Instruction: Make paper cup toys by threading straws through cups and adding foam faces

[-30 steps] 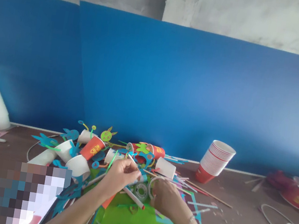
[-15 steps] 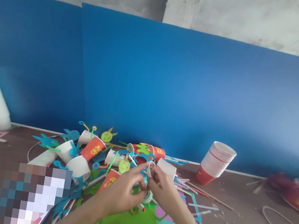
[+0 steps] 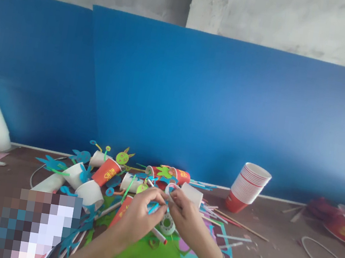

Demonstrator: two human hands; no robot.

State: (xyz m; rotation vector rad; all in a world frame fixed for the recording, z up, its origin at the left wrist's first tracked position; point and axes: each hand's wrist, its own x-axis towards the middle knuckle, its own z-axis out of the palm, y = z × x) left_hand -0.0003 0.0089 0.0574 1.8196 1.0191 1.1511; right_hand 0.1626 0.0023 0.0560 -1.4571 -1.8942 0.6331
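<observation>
Drop of white ring (image 3: 168, 187) possible by weak pinching in right hand (image 3: 185, 213), beside half-curled left hand (image 3: 142, 212) (contents impossible to tell).

- Here's the white tape roll (image 3: 168, 186), a slim hoop, open face toward us, pinched by the right hand (image 3: 187, 213) near its five-o'clock edge; the left hand's (image 3: 142, 212) fingertips sit close by six.
- At seven o'clock from it, a bright-blue strip (image 3: 153, 208), tilted toward two, peeking through the left grasp; gripped or behind, hard to call!
</observation>
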